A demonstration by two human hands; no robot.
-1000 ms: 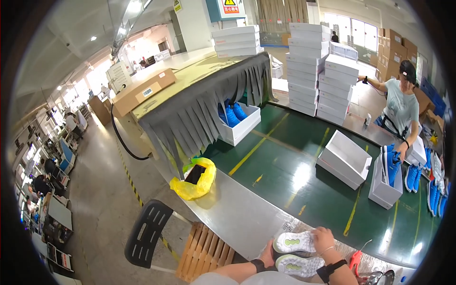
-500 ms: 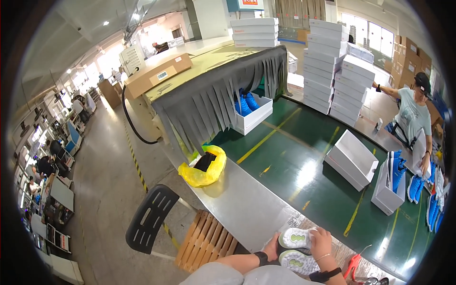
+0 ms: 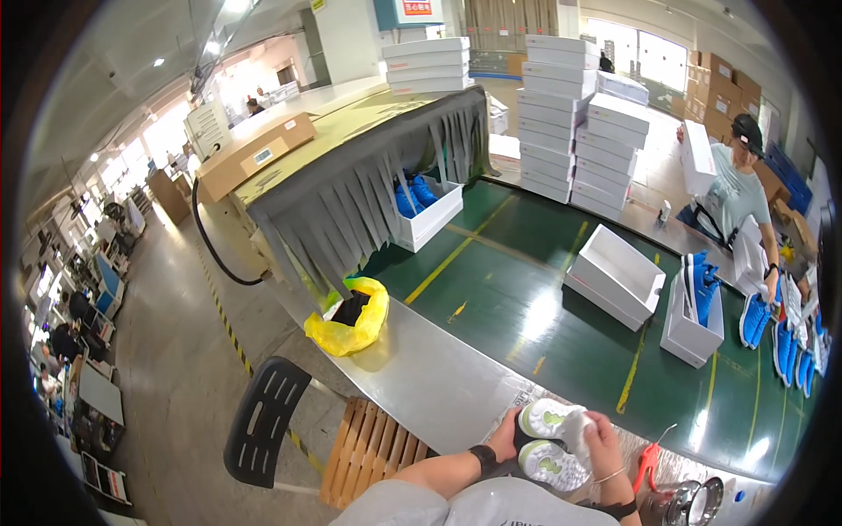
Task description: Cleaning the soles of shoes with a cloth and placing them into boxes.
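Note:
A pair of shoes is turned soles up over the near edge of the bench, one sole [image 3: 545, 419] above the other [image 3: 549, 463]; both soles are white with green patches. My left hand [image 3: 504, 435] is closed around the heel end of the shoes. Pinched in my right hand [image 3: 607, 449] is a white cloth [image 3: 578, 433], held at the toe end of the upper sole. Right of that hand lie a red-handled tool [image 3: 647, 463] with a thin metal tip and a shiny metal container [image 3: 674, 505]. The shoe uppers are mostly hidden.
Across the green conveyor belt [image 3: 491, 351] stand an open white box [image 3: 605, 294], a box with blue shoes [image 3: 695, 337] and stacked boxes [image 3: 548, 131]. A yellow-lined bin [image 3: 351, 337] sits on the metal ledge [image 3: 430, 359]. A chair [image 3: 267, 421] is left; a co-worker [image 3: 737, 188] stands far right.
My view has turned right. The white cloth now shows between my right fingers, which have moved off the sole toward the toe end. The co-worker now lifts a white box.

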